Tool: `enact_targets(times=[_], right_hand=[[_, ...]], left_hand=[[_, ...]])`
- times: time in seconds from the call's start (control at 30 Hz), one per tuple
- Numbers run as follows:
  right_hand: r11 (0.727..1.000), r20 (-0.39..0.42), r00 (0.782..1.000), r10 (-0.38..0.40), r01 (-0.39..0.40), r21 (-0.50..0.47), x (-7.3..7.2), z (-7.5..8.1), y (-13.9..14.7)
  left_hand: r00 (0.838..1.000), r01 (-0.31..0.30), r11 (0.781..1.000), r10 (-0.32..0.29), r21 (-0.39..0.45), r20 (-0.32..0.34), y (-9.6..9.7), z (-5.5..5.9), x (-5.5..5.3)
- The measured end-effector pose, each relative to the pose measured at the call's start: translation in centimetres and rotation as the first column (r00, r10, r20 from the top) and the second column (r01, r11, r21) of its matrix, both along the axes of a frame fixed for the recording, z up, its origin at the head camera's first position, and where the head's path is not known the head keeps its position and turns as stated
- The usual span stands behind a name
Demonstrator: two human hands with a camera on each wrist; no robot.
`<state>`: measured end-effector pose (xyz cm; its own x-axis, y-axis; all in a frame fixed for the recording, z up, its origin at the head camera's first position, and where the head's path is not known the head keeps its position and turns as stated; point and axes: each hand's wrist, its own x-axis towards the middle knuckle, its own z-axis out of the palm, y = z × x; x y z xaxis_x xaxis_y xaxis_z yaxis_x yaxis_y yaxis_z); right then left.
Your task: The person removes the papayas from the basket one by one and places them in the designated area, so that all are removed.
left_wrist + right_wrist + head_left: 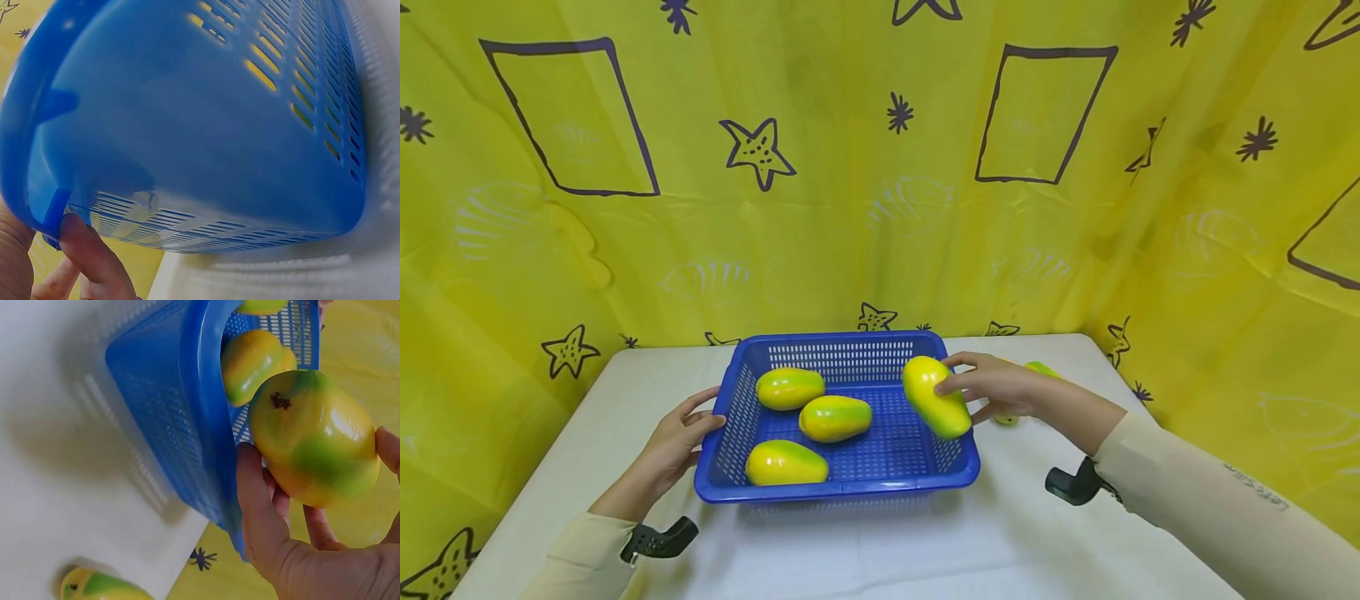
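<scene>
On my feed the left hand (673, 437) reaches forward and pinches the end rim of a blue plastic basket (835, 487) — the right hand (1000, 385) comes in from the side, fingers and thumb spread around a mango-like fruit (934, 396), held above the basket's right end. I see it glossy yellow with green patches; its brown-scarred end faces the right wrist camera, its long axis slanting from far-left to near-right. Between the hands, nearer the left, three similar fruits (835, 418) lie roughly crosswise — others rest on the white table (880, 550) beneath the right forearm.
</scene>
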<state>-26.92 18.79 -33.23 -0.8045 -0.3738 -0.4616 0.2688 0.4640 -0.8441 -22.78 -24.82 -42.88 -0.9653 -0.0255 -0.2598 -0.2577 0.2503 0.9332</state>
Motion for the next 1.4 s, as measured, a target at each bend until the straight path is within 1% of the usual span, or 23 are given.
enact_targets(times=[0.2,0.5,0.73,0.87,1.1,1.4], right_hand=[[1.0,-0.013,1.0,0.004,-0.004,0.005,-0.1,0.3,1.3],[1.0,0.006,1.0,-0.015,0.015,0.002,-0.4,0.8,3.3],[0.999,0.047,0.999,-0.017,0.018,-0.028,-1.1,0.6,5.2],[1.0,0.057,0.998,-0.014,0.015,-0.018,-1.6,0.6,6.3],[0.999,0.085,0.995,-0.047,0.048,-0.002,-2.5,0.7,8.2],[0.996,0.075,0.993,-0.093,0.091,0.027,-3.3,0.7,10.8]], left_hand=[[1.0,0.001,1.0,-0.001,0.0,0.001,0.0,0.0,0.0],[1.0,-0.006,1.0,0.006,0.0,0.003,-0.1,-0.2,0.1],[1.0,-0.001,1.0,0.001,-0.007,0.001,-0.2,-0.1,0.0],[1.0,0.003,1.0,-0.003,-0.013,-0.001,-0.1,0.0,0.1],[1.0,0.012,1.0,-0.012,-0.014,-0.005,-0.1,0.1,0.2],[1.0,0.011,1.0,-0.011,-0.009,-0.011,-0.1,0.1,0.2]])
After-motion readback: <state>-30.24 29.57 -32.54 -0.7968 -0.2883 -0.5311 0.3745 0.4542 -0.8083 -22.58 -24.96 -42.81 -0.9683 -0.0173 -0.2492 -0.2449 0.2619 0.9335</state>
